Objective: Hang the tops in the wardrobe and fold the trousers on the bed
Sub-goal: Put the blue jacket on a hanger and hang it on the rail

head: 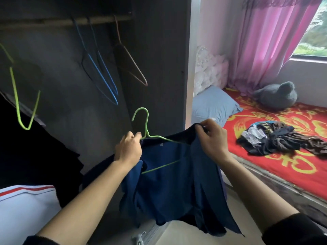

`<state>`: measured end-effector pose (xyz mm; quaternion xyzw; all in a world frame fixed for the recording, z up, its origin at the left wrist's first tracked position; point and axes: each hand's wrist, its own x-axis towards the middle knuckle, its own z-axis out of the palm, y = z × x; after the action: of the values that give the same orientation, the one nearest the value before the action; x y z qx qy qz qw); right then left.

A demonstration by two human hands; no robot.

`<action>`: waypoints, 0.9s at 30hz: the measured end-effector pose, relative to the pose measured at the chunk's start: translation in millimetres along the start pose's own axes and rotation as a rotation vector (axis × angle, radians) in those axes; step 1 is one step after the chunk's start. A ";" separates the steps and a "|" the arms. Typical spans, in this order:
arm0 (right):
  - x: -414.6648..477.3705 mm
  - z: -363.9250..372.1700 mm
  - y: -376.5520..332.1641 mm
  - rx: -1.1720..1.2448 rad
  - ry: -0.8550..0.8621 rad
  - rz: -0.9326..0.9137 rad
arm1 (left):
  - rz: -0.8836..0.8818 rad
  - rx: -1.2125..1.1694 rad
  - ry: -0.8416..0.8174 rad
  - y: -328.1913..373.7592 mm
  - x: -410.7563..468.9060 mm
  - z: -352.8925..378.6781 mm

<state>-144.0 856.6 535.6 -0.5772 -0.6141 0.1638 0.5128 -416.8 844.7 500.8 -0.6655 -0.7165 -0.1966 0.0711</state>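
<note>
At 6 o'clock the left hand point(128, 149) grips the neck of a lime-green wire hanger point(146, 121) slipped inside a dark blue fabric top point(168, 188), the right hand point(212, 138) pinching its shoulder, before the dark wooden wardrobe point(159, 50); a heap of dark clothes point(276, 140) lies at 3 o'clock on the red patterned bed point(283, 117).

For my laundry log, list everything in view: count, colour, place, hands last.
navy blue fabric top: one, navy, held before wardrobe
green wire hanger: one, lime, inside top
second green wire hanger: one, lime, far left
blue wire hangers: two, blue, on rail
pinkish wire hanger: one, pink, on rail
dark crumpled clothes pile: one, dark, on bed
light blue pillow: one, blue, on bed
grey plush toy: one, grey, on bed
hands: left hand pinches hanger, right hand grips top
</note>
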 end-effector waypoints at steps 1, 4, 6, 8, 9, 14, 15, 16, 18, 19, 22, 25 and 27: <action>-7.6 5.9 -3.9 0.009 -0.028 -0.014 | -0.038 -0.048 0.014 6.7 1.2 0.8; -30.3 25.9 0.3 -0.050 -0.203 -0.064 | -0.229 -0.279 0.099 21.0 8.3 -3.2; -43.4 37.7 13.1 -0.121 -0.347 -0.071 | -0.357 -0.465 0.081 24.1 12.6 -6.6; -56.6 46.5 25.4 -0.186 -0.425 -0.100 | -0.394 -0.611 0.044 28.1 10.9 -6.7; -62.6 50.5 28.1 -0.203 -0.444 -0.127 | -0.381 -0.628 0.032 31.7 8.6 -5.9; -69.0 59.2 22.2 -0.216 -0.487 -0.254 | -0.211 -0.597 0.066 51.2 -2.1 -8.5; -66.0 56.4 24.5 -0.280 -0.463 -0.269 | -0.166 -0.592 0.092 49.4 -2.1 -8.3; -62.2 52.8 28.8 -0.307 -0.410 -0.274 | -0.123 -0.580 0.112 46.2 -1.9 -8.8; -52.8 43.0 37.0 -0.251 -0.273 -0.260 | -0.076 -0.568 0.141 40.8 -0.6 -14.1; -47.3 38.5 39.2 -0.225 -0.221 -0.268 | -0.062 -0.563 0.156 38.1 0.7 -17.9; -27.9 29.2 42.2 -0.212 -0.141 -0.295 | -0.023 -0.531 0.191 30.3 3.1 -29.6; -15.3 25.2 40.6 -0.272 -0.123 -0.217 | -0.013 -0.525 0.203 22.7 2.6 -34.2; -11.0 26.5 34.1 -0.356 -0.176 -0.292 | -0.021 -0.517 0.216 21.7 0.2 -34.4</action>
<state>-149.4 866.8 492.5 -0.5469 -0.7526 0.0268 0.3659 -401.1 832.7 536.4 -0.6294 -0.6377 -0.4432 -0.0271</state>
